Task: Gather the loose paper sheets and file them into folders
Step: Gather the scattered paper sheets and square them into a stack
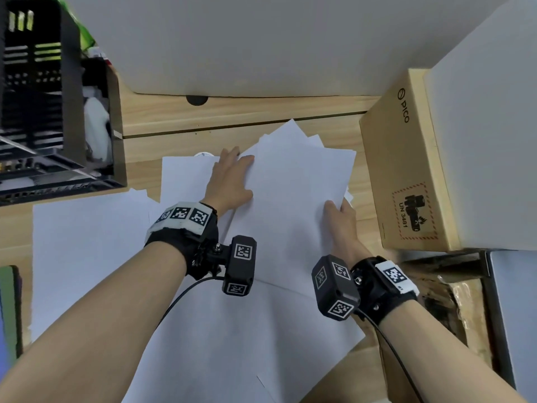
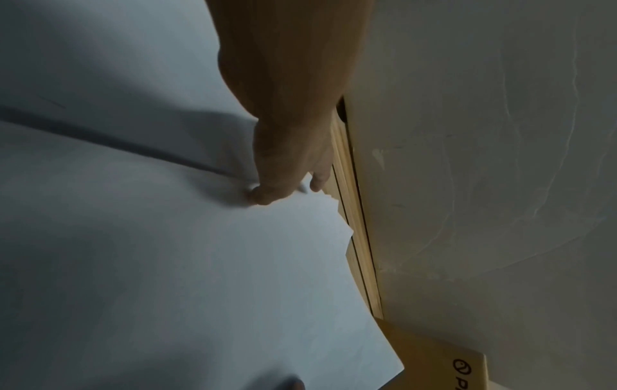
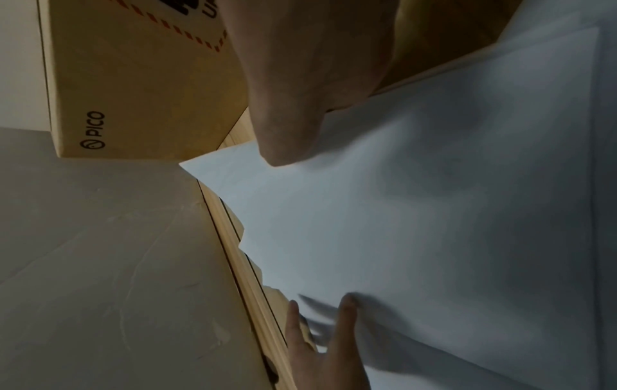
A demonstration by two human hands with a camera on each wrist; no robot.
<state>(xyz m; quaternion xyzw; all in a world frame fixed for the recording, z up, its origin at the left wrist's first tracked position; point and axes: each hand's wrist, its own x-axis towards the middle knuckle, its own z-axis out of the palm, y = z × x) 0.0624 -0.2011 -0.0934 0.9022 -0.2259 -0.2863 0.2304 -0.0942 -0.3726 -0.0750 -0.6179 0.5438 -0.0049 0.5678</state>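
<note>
Fingers of the left hand [image 1: 231, 181] are lying nearly straight and flat along the left edge of the paper stack [image 1: 293, 184], thumb spread toward the sheets. The right hand [image 1: 338, 212] is pinching the stack's right edge, thumb on top and fingers underneath, beside the cardboard box [image 1: 406, 175]. More loose sheets [image 1: 87, 242] are lying spread over the wooden desk [image 1: 232, 112].

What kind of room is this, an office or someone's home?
Most likely an office or lab desk, though I can't be sure. A wooden desk holds loose white paper sheets, a black mesh file organizer, and a cardboard PICO shipping box.
</note>
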